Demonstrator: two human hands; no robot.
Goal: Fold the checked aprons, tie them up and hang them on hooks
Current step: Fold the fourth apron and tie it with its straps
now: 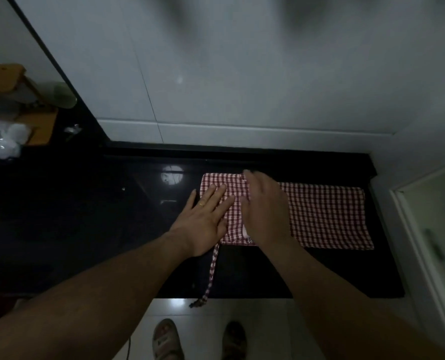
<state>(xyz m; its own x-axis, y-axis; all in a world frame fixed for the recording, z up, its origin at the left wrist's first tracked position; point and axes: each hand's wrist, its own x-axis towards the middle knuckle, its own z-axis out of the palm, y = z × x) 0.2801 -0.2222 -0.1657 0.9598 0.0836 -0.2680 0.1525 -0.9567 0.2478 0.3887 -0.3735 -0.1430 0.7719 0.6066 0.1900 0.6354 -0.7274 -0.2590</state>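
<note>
Your left hand (203,216) lies flat with fingers straight, pressing the folded left end of the checked apron (325,216), which lies toward the counter's (86,216) back right corner. Your right hand (265,209) covers the fold, and whether its fingers grip cannot be told. The apron's strap (212,274) trails over the front edge.

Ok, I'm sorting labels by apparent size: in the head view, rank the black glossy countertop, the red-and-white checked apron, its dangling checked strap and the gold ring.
1. Black glossy countertop, largest by far.
2. Red-and-white checked apron, though partly covered.
3. Dangling checked strap.
4. Gold ring on the left hand, smallest.
</note>
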